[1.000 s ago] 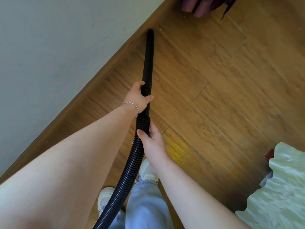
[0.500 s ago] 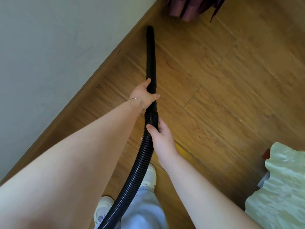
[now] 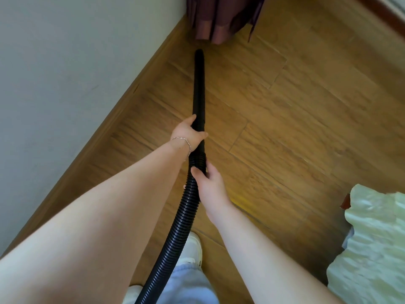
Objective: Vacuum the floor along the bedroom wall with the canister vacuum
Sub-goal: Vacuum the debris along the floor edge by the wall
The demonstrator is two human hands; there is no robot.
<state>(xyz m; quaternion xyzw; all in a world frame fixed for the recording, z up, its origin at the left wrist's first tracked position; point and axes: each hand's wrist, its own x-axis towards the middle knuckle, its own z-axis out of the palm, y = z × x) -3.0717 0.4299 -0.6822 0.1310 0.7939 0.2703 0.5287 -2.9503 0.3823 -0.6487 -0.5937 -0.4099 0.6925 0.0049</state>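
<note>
Wand point(image 3: 199, 88) shifted off baseboard point(image 3: 122, 106), pointing toward curtain point(image 3: 219, 18)

Soft, even daylight; no hard shadows. Floor point(image 3: 295, 119) boards smeared by motion blur, grain streaked. Yellowish glare patch on floor near right hand point(image 3: 210, 185). Wide-angle stretch: near forearms balloon, wall point(image 3: 65, 73) line slants at left edge. Hose point(image 3: 179, 218) ribs fairly sharp.

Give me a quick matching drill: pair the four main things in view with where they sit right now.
Things:
1. rigid black vacuum tube
2. ribbed black flexible hose
3. dark purple curtain
4. pale green rumpled bedding

Places:
A. lower right edge
B. top, in the corner
C. in the left hand
D. in the right hand

Pairs: 1-C, 2-D, 3-B, 4-A
</note>
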